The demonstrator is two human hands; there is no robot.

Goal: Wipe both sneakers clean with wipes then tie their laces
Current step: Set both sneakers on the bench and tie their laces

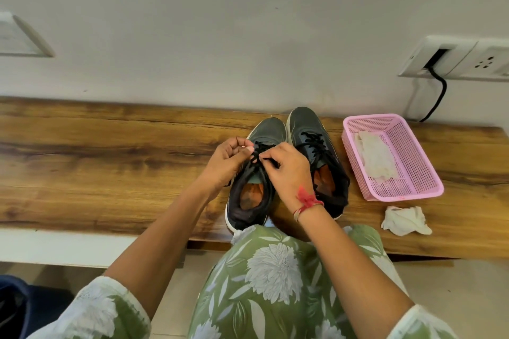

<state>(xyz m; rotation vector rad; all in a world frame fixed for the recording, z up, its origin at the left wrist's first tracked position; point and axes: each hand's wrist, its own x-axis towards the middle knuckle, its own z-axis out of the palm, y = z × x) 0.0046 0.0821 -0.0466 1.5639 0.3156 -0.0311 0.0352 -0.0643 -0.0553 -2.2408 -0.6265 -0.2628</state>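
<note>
Wooden bench [110, 159], pink basket [418, 158], wall socket [451, 56] with black cable [441, 91], perhaps a bag [13, 308]

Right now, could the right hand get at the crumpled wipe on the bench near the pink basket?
Probably yes. The crumpled wipe lies uncovered on the bench beside that arm, nothing between. But the right hand pinches a lace of the left-hand sneaker, so it must let go first.
</note>
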